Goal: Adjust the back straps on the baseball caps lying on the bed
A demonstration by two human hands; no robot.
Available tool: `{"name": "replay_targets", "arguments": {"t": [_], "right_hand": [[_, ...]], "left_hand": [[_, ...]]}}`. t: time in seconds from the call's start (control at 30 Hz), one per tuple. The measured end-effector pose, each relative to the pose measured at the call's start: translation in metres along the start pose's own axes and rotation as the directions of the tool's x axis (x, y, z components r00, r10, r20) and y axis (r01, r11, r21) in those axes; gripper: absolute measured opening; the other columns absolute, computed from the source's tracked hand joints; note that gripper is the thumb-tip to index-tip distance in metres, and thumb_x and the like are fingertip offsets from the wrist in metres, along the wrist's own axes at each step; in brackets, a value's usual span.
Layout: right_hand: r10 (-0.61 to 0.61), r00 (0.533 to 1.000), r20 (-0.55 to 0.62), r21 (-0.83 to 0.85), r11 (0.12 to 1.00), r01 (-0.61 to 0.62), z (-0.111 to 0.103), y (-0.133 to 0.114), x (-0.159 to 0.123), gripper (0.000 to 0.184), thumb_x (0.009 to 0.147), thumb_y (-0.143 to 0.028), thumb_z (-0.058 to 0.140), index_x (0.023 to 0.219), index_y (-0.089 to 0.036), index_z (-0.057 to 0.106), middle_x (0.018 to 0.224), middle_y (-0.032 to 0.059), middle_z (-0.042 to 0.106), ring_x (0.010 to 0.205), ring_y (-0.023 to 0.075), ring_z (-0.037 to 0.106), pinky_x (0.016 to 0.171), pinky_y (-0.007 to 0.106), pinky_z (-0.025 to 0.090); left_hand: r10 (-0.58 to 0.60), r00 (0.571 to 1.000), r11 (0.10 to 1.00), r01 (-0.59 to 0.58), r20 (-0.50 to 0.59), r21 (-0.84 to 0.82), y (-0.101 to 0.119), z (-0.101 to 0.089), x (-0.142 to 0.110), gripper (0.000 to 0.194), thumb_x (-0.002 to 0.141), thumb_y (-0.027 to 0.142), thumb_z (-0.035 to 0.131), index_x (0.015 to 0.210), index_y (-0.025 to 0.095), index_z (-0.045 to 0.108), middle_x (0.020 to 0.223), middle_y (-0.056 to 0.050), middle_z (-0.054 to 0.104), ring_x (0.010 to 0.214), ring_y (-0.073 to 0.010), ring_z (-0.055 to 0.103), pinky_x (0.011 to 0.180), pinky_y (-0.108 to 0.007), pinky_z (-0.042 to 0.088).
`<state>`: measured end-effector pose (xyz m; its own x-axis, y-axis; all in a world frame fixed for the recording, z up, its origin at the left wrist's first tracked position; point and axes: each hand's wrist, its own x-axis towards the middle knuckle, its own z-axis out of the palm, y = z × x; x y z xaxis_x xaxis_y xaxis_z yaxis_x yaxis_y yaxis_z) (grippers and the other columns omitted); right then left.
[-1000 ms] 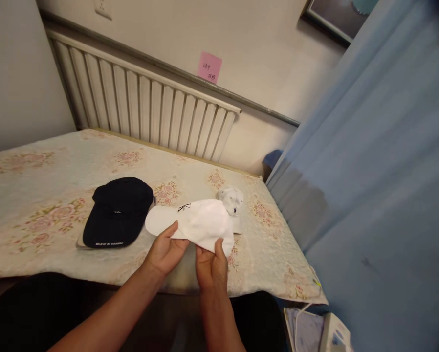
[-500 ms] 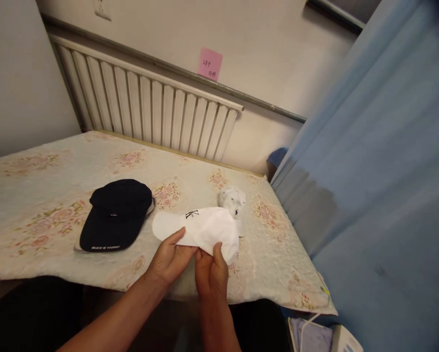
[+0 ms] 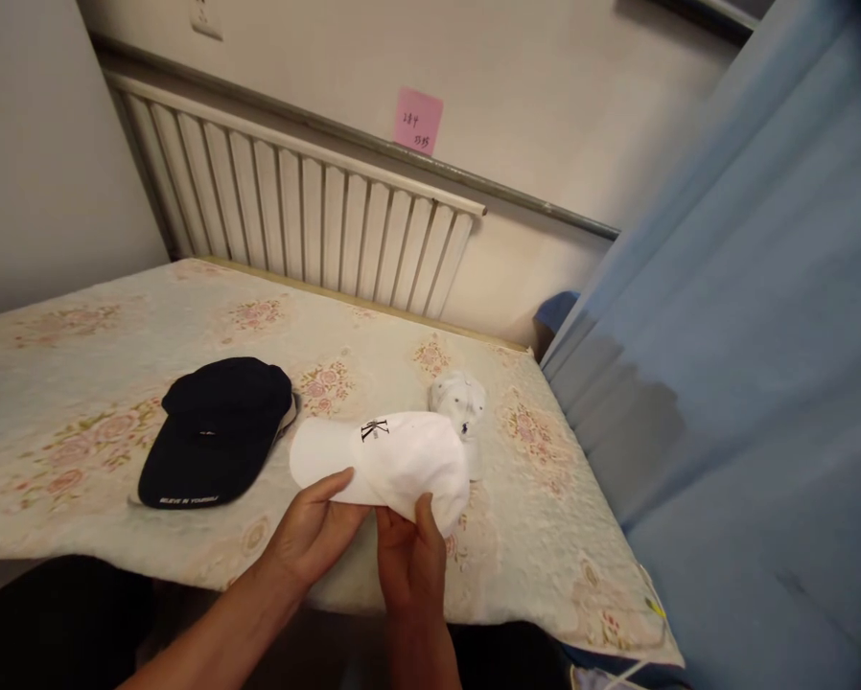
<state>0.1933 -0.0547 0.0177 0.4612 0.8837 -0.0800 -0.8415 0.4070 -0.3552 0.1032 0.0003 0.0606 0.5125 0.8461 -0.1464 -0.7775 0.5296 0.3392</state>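
Note:
Both my hands hold a white baseball cap with a dark letter emblem on its front, just above the near part of the bed. My left hand grips the edge by the brim, thumb on top and fingers underneath. At the rear of the crown, my right hand pinches the rim with its thumb over the fabric. A black cap with white lettering on its brim lies to the left, a lighter edge showing beneath it. Behind the held cap sits another white cap with a small dark logo, partly covered.
The floral bedspread reaches back to a white radiator along the wall. A pink note is stuck above it. A blue curtain hangs along the right side.
The held white cap has turned slightly, showing more of its emblem, and both hands have shifted a little left and down. The whole view has tilted slightly. The other caps stay put.

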Motion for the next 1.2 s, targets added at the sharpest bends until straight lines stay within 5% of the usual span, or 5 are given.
{"name": "replay_targets", "arguments": {"t": [0.43,0.7,1.0,1.2], "right_hand": [[0.118,0.993,-0.01,-0.031,0.993,-0.118,0.004,0.004,0.007,0.042,0.086,-0.028,0.059,0.125,-0.018,0.053,0.12,0.0089,0.065,0.116,0.0234,0.057,0.108,0.047,0.036],[0.073,0.997,0.017,-0.109,0.991,-0.071,0.013,0.019,-0.008,0.046,0.086,-0.034,0.057,0.128,-0.017,0.051,0.12,0.0109,0.065,0.112,0.0242,0.06,0.107,0.05,0.036],[-0.063,0.997,-0.048,-0.29,0.956,0.046,0.02,0.051,-0.024,0.047,0.084,-0.037,0.057,0.125,-0.014,0.054,0.117,0.0108,0.066,0.11,0.0212,0.061,0.106,0.043,0.039],[0.032,0.999,-0.02,-0.245,0.969,-0.035,0.024,0.053,-0.024,0.048,0.082,-0.036,0.061,0.126,-0.017,0.053,0.122,0.0108,0.064,0.114,0.0226,0.059,0.104,0.044,0.04]], "left_hand": [[0.039,0.998,0.999,-0.04,-0.057,-0.017,0.008,-0.006,0.0,0.068,0.08,-0.005,0.047,0.142,0.021,0.036,0.125,-0.009,0.062,0.111,-0.027,0.061,0.098,-0.043,0.049],[0.062,0.996,0.998,-0.063,-0.063,-0.008,0.017,-0.012,-0.014,0.068,0.08,-0.005,0.047,0.142,0.022,0.036,0.124,-0.008,0.063,0.112,-0.0248,0.06,0.102,-0.042,0.045],[-0.138,0.988,0.99,0.136,-0.075,-0.034,0.015,-0.009,-0.031,0.061,0.083,0.001,0.045,0.142,0.013,0.035,0.117,-0.011,0.067,0.107,-0.0244,0.063,0.106,-0.041,0.04],[0.016,1.0,0.997,-0.017,-0.006,-0.079,0.036,-0.017,-0.033,0.059,0.082,0.002,0.048,0.138,0.017,0.042,0.113,-0.009,0.069,0.102,-0.0244,0.066,0.102,-0.041,0.044]]}}
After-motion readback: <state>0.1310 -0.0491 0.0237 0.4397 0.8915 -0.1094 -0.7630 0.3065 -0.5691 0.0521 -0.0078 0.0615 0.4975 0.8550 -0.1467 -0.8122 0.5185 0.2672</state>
